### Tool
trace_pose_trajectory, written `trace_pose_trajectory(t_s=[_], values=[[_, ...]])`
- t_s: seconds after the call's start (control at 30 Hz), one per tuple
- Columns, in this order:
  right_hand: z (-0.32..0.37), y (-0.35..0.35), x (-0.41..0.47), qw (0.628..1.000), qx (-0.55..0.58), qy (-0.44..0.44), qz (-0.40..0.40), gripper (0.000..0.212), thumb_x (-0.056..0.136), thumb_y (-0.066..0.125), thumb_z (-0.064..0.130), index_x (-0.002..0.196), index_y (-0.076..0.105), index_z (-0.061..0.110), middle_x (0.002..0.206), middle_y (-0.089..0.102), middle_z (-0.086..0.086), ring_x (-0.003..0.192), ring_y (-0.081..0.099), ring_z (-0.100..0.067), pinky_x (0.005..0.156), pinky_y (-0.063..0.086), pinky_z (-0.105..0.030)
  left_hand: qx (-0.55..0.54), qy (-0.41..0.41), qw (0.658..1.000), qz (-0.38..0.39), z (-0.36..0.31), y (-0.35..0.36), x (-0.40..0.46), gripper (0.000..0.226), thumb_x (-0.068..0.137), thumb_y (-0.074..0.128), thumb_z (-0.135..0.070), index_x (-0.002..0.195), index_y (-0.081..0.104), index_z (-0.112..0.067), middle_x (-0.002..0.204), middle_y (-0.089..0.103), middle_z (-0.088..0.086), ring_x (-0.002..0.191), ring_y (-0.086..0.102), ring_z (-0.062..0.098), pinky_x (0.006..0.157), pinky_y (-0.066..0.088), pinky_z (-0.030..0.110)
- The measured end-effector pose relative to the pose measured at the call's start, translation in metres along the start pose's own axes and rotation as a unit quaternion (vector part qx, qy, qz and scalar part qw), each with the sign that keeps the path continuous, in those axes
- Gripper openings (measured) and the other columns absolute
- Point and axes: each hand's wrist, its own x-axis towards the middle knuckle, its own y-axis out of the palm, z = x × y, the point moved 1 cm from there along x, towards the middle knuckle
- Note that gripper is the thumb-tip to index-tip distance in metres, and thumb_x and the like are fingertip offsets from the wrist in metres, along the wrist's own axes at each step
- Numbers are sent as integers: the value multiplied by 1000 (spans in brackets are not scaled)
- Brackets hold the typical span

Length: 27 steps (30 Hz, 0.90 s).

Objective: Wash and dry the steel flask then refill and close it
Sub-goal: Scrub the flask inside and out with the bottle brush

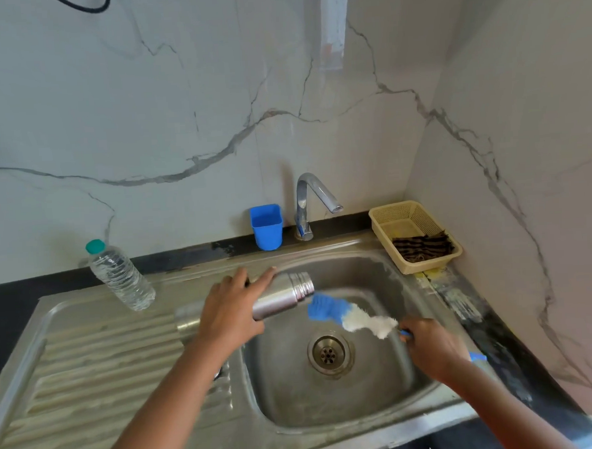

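Centrally, steel sink with ribbed drainboard at 9 o'clock of basin, drain at basin middle. Tap at 12 o'clock of basin, spout angled toward 3 o'clock. Water bottle with green cap upright at drainboard's 12 o'clock edge. Beige basket holding a dark cloth at 2 o'clock of basin; blue cup just beside tap at its 9 o'clock. Steel flask held near-horizontal over basin's 10 o'clock rim, open mouth facing 3 o'clock. Left hand wrapped around flask body. Blue-and-white bottle brush just outside flask mouth at its 4 o'clock, bristles blurred. Right hand gripping brush handle
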Motion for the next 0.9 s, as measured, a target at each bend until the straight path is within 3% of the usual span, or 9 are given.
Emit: trace_pose_trajectory(t_s=[0.07, 0.17, 0.23, 0.33, 0.47, 0.77, 0.9], values=[[9, -4, -5, 1000, -21, 8, -1, 23, 94, 44, 18, 106, 59, 31, 104, 66, 1, 93, 65, -25, 70, 47, -31, 11, -20, 998, 57, -14, 11, -6, 101, 74, 74, -36, 155, 13, -43, 128, 43, 4, 101, 52, 21, 86, 41, 33], [22, -18, -10, 1000, -11, 8, 4, 30, 96, 45, 20, 117, 59, 36, 110, 66, 3, 95, 65, -22, 72, 49, -30, -13, -58, 994, 88, -24, 25, -14, 104, 75, 74, -39, 155, 8, -42, 138, 37, 3, 110, 52, 21, 93, 43, 33], [35, -33, -13, 999, -7, -3, -31, 30, 96, 45, 22, 121, 54, 37, 109, 66, 3, 93, 65, -22, 70, 51, -31, -33, -76, 992, 95, -27, 30, -20, 100, 72, 74, -40, 153, 15, -40, 137, 39, 2, 110, 54, 22, 90, 44, 33], [61, -67, -16, 992, 7, -34, -120, 33, 95, 46, 20, 124, 53, 34, 110, 66, 2, 91, 65, -25, 69, 53, -34, -73, -108, 988, 86, -28, 31, -26, 86, 66, 75, -39, 138, 28, -34, 125, 47, -4, 100, 59, 21, 73, 41, 30], [107, -114, 0, 976, -56, -93, -188, 37, 92, 49, 12, 126, 54, 26, 118, 60, -1, 95, 65, -30, 62, 44, -31, -122, -132, 979, 98, -29, 30, -26, 80, 64, 75, -40, 128, 29, -32, 119, 47, -7, 95, 60, 19, 64, 40, 29], [208, -136, 86, 959, -213, -144, -122, 31, 95, 50, 3, 125, 55, 10, 118, 59, -7, 101, 64, -24, 66, 41, -29, -177, -145, 968, 108, -36, 36, -31, 81, 67, 69, -41, 136, 26, -38, 117, 46, -9, 97, 57, 13, 65, 36, 25], [226, -129, 109, 962, -215, -137, -96, 26, 95, 55, 7, 121, 59, 9, 97, 59, -4, 81, 59, -19, 63, 40, -27, -216, -169, 955, 109, -33, 38, -31, 84, 65, 69, -44, 135, 25, -40, 122, 45, -11, 98, 58, 14, 66, 40, 27]])
